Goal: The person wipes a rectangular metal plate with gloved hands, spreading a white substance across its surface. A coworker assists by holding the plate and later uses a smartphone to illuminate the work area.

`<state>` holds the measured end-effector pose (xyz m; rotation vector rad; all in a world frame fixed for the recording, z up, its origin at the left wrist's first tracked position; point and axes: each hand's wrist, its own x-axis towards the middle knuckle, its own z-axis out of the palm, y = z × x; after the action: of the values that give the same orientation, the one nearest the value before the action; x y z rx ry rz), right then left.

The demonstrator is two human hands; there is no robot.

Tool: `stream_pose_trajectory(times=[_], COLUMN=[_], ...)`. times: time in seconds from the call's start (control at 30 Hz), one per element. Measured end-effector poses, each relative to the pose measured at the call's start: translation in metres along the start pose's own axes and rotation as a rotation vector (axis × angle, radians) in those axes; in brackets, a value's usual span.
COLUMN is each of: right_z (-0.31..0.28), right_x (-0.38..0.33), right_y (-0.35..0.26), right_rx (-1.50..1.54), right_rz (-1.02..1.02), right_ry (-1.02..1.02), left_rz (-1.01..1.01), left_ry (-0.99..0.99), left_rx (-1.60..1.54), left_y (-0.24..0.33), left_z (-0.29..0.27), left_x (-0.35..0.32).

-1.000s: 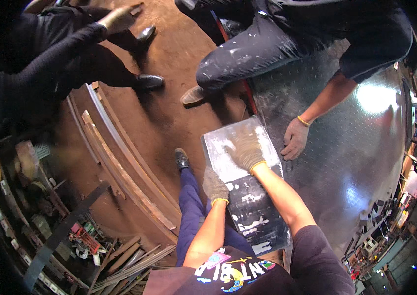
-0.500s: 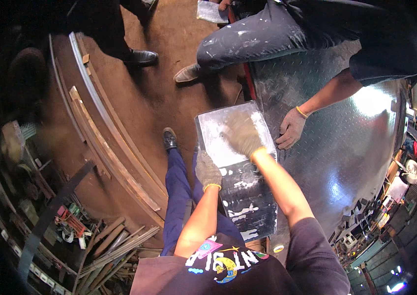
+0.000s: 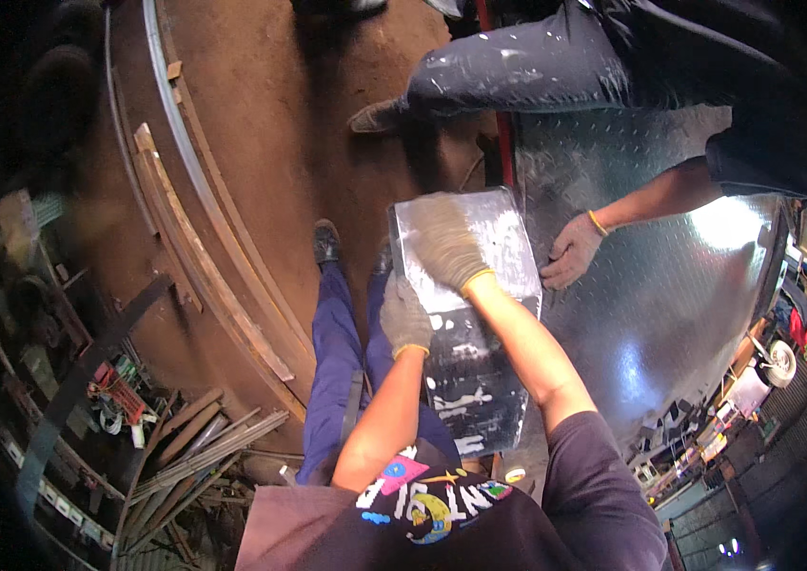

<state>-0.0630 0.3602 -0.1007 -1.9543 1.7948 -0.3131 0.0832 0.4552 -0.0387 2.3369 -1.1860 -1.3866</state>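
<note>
Brown dirt floor (image 3: 270, 114), seemingly a workshop.

Three gloved hands show: the left hand (image 3: 404, 317), the right hand (image 3: 444, 243) and a co-worker's hand (image 3: 570, 250). One small metal sheet (image 3: 470, 324) lies on one large checker plate (image 3: 670, 285).

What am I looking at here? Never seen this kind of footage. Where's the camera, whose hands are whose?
The camera sits on a person's head and looks down through a fisheye lens, so straight edges bend. The two gloved hands coming up from the bottom are that person's own: the left hand grips the left edge of a metal box, and the right hand lies flat on its top. A co-worker's gloved hand rests on the big shiny metal sheet beside it. Metal bars lie on the brown floor.
</note>
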Motion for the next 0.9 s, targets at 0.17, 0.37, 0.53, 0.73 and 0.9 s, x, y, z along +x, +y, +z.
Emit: stream_pose_trajectory(times=[0.17,0.37,0.53,0.73,0.9], right_z=[-0.023,-0.033,-0.032,-0.02,-0.053], right_x=[0.037,0.025,0.028,-0.032,-0.034], right_y=[0.029,-0.032,0.036,0.017,-0.007], right_rx=[-0.172,0.069,-0.17,0.048,0.066], right_rz=[0.148,-0.301,0.234,-0.133,0.057], right_ry=[-0.333,-0.2,-0.199,-0.106,-0.353], left_rz=[0.044,0.22,0.142,0.22,0.138], left_ry=[0.073,0.141,0.093,0.095,0.045], left_rx=[0.043,0.129,0.118,0.063,0.133], left_y=[-0.009,-0.037,-0.016,-0.019,-0.009], left_z=[0.007,0.014,0.013,0.018,0.005], left_x=[0.011,0.02,0.012,0.013,0.014])
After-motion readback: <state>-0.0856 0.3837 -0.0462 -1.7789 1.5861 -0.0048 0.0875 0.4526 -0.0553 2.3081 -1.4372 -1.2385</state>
